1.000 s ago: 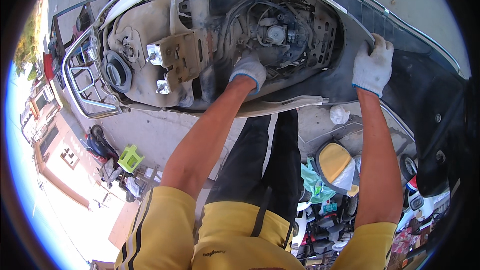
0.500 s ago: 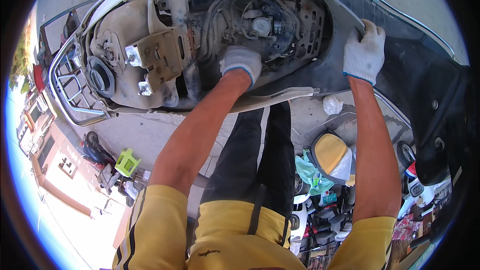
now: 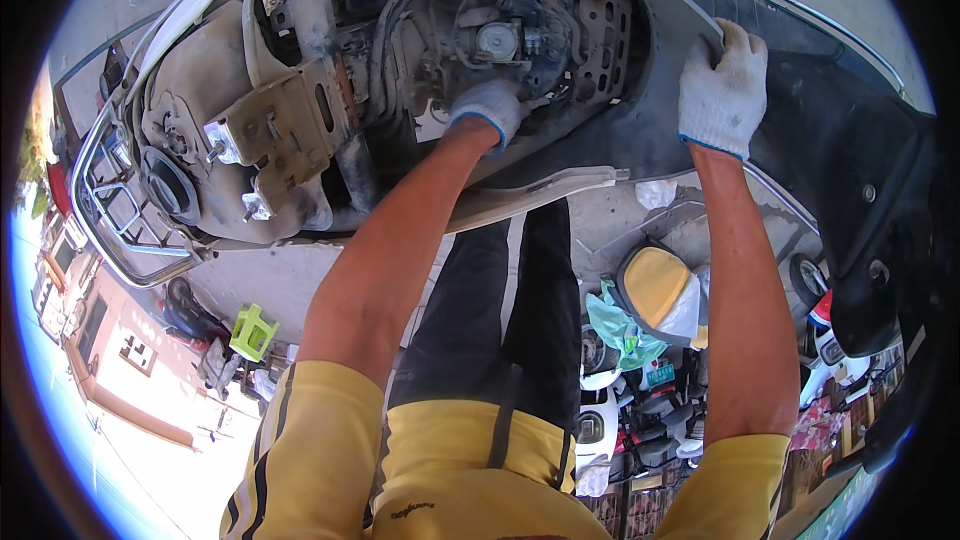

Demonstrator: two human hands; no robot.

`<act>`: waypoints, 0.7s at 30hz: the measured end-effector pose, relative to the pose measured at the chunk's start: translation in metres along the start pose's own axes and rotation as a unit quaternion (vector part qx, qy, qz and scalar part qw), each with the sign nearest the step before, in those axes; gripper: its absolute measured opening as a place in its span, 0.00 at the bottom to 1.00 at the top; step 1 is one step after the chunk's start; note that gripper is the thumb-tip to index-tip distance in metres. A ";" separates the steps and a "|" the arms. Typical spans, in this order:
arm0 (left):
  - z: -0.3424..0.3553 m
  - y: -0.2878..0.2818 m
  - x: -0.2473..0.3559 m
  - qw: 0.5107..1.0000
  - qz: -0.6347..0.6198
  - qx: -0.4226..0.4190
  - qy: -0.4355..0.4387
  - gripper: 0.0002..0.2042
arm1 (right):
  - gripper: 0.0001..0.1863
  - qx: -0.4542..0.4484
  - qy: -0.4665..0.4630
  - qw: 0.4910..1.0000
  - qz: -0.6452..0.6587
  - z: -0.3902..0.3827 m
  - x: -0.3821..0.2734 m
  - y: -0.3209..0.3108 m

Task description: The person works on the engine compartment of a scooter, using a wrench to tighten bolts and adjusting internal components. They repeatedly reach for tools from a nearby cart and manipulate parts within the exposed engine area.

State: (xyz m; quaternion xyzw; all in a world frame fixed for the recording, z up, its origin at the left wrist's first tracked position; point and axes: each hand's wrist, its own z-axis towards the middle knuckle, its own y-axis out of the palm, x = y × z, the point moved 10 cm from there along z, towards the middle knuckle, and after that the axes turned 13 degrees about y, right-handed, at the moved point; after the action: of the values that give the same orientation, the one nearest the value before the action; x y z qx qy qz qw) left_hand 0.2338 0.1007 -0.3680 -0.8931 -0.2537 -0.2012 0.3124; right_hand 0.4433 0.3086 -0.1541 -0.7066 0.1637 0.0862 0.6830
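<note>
A scooter's body shell lies across the top of the view, its engine bay uncovered. My left hand [image 3: 488, 108], in a white knit glove with a blue cuff, reaches down into the bay, just below a round metal engine part [image 3: 497, 41]. Its fingers are hidden among the hoses and dusty parts, so what they touch cannot be seen. To the right, my right hand [image 3: 722, 90], gloved alike, is closed over the edge of the grey body panel [image 3: 668, 65]. Left of the bay are a dusty tank [image 3: 205, 65] and a brown metal bracket [image 3: 290, 130].
A chrome rear rack [image 3: 115, 205] juts out at the left end. At the right hangs a large black piece [image 3: 850, 170] with bolts. Behind my legs are a green stool [image 3: 254, 331], a yellow-and-black padded piece [image 3: 655, 285], a teal bag [image 3: 615, 325] and several parked scooters.
The scooter has shifted left in view. My left hand has moved rightward within the bay, nearer to the round metal part. My right hand stays on the panel edge.
</note>
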 end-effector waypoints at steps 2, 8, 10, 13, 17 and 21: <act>0.001 0.002 -0.010 0.999 -0.042 0.032 -0.002 0.15 | 0.14 0.004 -0.002 1.000 0.004 -0.001 0.000 0.000; -0.004 -0.001 -0.004 0.996 -0.092 0.005 -0.015 0.18 | 0.14 0.008 -0.007 1.000 -0.010 -0.001 0.002 0.001; -0.009 -0.007 0.007 0.995 -0.095 -0.021 -0.020 0.23 | 0.14 0.007 -0.007 1.000 -0.010 0.000 0.002 0.001; -0.009 -0.009 0.014 0.989 -0.144 -0.023 -0.003 0.25 | 0.13 0.009 -0.008 1.000 -0.008 0.000 0.000 0.000; 0.000 0.003 -0.007 0.974 -0.221 0.058 -0.010 0.23 | 0.13 0.010 -0.009 1.000 -0.002 -0.001 -0.001 -0.001; 0.001 0.010 -0.013 0.979 -0.197 0.048 -0.021 0.21 | 0.14 0.017 -0.007 1.000 -0.001 -0.001 0.001 -0.001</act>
State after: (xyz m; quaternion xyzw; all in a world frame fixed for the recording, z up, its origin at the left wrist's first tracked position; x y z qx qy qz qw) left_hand 0.2291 0.0908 -0.3803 -0.8137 -0.4400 -0.2278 0.3038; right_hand 0.4446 0.3077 -0.1535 -0.6941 0.1596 0.0877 0.6964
